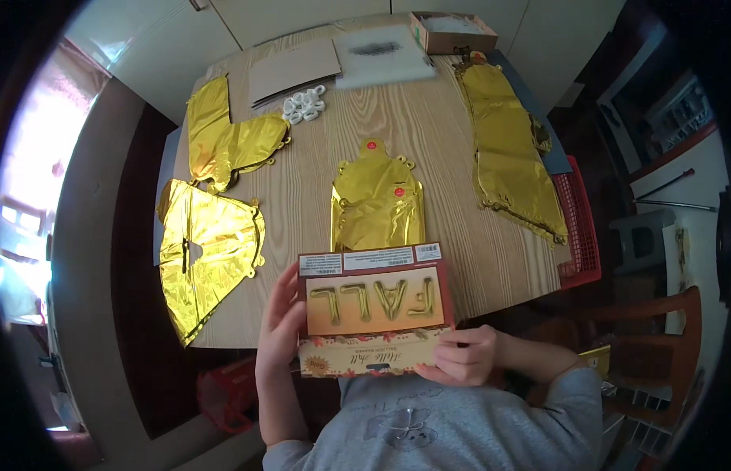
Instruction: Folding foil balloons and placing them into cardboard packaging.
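Observation:
Between my two hands is a flat printed balloon package (376, 310), upside down to me, with red edges and pictures of gold letter balloons. My left hand (283, 322) grips its left edge, and my right hand (466, 355) closes on its lower right corner. Just beyond the package, partly covered by it, lies a flat gold foil balloon (377, 212) with two red round stickers. More deflated gold foil balloons lie flat: an L-shaped one (216, 137) at the far left, a wide one (208, 251) near the left edge, and a long one (513, 149) at the right.
On the wooden table (303, 196), several white rings (304, 104) sit beside a stack of grey cardboard sheets (295, 69). A clear plastic bag (385, 56) and an open cardboard box (455, 35) stand at the back. A red basket (579, 228) is beside the right edge, a wooden chair (683, 345) lower right.

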Demonstrator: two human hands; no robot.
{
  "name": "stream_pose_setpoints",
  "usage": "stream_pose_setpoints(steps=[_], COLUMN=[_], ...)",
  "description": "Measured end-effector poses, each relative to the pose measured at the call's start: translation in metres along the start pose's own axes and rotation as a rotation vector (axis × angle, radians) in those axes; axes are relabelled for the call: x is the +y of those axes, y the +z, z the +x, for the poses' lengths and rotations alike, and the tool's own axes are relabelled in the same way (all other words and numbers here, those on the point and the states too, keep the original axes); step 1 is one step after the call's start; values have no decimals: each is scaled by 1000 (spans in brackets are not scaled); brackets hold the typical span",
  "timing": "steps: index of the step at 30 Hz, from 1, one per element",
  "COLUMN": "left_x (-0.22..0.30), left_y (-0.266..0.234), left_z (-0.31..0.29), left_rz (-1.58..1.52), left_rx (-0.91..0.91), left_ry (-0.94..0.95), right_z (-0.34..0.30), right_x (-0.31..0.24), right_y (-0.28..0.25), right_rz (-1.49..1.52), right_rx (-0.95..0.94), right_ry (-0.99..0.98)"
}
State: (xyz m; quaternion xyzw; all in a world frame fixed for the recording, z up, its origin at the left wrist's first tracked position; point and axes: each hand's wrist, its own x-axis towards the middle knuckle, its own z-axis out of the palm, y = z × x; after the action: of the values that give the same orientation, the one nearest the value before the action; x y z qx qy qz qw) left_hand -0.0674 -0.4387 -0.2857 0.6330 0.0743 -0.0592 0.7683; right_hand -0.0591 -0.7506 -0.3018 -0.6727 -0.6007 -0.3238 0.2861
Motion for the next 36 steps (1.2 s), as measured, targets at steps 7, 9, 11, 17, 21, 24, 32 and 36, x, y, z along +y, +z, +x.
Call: stream_pose_setpoints(steps=[7, 9, 11, 17, 21, 24, 32, 36], left_x=[-23, -20, -22, -15, -27, -30, -26, -26], left_y=[0, 8, 12, 47, 51, 51, 51, 49], left_z=[21, 22, 19, 16, 21, 26, 38, 45], left_rz=[871, 1061, 1221, 1387, 1476, 1522, 1547, 1551], left_rx=[56, 97, 143, -232, -255, -247, -277, -302], left_ry=[208, 309, 376, 469, 463, 474, 517, 509], right_z=[-17, -16, -19, -13, 0, 9, -4, -10], right_x=[-3, 0, 3, 7, 27, 74, 174, 174], right_y=[17, 19, 22, 17, 4, 6, 48, 56], right_rz=[87, 112, 135, 195, 204, 44, -26, -13], right_rx=[-261, -332, -346, -385, -436, -471, -471, -454], right_ry=[147, 198, 240, 277, 379, 516, 743, 746])
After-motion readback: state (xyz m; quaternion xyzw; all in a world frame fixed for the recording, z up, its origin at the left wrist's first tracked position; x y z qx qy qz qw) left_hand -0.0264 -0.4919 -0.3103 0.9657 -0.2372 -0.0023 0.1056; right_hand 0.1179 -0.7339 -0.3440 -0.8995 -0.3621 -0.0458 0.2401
